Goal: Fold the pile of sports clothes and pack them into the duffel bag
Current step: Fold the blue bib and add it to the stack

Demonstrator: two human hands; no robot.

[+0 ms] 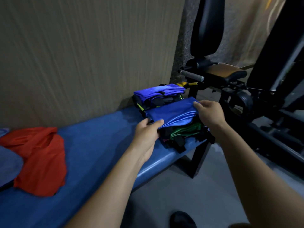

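Blue bench point(98, 145): open padding lying between red garment point(41, 160) and near folded stack point(177, 127). Far folded stack point(158, 96) sitting against wall panel point(82, 55), blocking behind. Gym machine point(238, 89) crowding the right end.

Long blue padded bench point(102, 145) on a black metal leg point(199, 159), set against a beige wall panel with fine vertical grain point(82, 55). Smooth grey floor point(189, 191) below. Black exercise machine point(243, 89) to the right, with upright black back pad point(208, 25), tan seat pad point(225, 70), grey foam roller point(191, 75). Dim lighting.
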